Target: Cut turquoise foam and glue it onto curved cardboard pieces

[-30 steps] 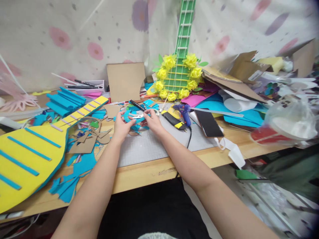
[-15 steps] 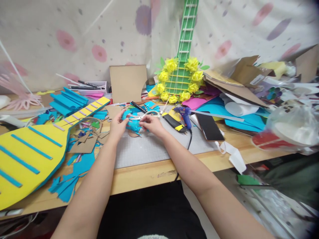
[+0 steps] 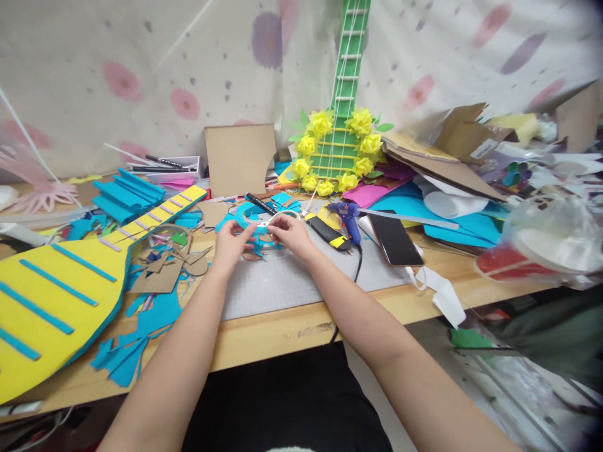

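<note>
My left hand pinches a curved strip of blue paper, its thumb and fingers pressed on the strip's edge. My right hand is closed around light-handled scissors, its fingertips bunched near the pivot. Their blades point left, toward the paper, and are mostly hidden behind it. More blue paper hangs between the two hands. Below them lies a grey cutting mat, and just behind is a black marker.
At left lies a yellow guitar shape beside blue and cardboard scraps. A green guitar shape with yellow flowers stands behind. To the right are a utility knife, blue glue gun, phone and bagged red-and-white bucket.
My left hand has shifted slightly right and down, and its grip on the blue paper has turned. More of the curved strip shows above it. My right hand has barely moved.
</note>
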`<control>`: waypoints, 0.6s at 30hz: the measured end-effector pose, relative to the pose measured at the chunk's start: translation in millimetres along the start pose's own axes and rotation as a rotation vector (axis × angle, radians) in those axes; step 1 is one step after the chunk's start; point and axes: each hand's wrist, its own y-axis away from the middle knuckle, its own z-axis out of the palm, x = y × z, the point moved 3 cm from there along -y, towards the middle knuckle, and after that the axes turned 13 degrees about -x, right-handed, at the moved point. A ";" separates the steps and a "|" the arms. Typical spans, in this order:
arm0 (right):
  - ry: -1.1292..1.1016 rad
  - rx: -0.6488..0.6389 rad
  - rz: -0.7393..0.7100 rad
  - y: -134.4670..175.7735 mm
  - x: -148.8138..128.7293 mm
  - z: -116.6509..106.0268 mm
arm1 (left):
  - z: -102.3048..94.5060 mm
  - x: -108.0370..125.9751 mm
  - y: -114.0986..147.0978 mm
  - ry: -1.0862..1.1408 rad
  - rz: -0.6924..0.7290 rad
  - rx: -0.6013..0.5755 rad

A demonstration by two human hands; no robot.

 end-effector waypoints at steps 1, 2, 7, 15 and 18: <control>0.034 -0.006 0.000 -0.2 0.7 1.1 | 5.8 -0.8 1.9 0.026 0.007 -0.024; 0.070 -0.011 -0.003 -0.2 1.1 1.8 | 9.7 -2.0 3.6 0.059 0.010 -0.014; 0.199 -0.072 -0.067 1.7 -0.4 5.6 | 12.9 -8.5 5.0 0.175 -0.003 0.077; 0.198 -0.058 -0.076 4.4 -1.0 9.4 | -4.5 -8.4 -4.1 0.037 -0.030 0.187; 0.201 -0.024 -0.056 3.7 0.2 6.1 | -6.7 -6.5 -5.5 0.060 0.028 0.189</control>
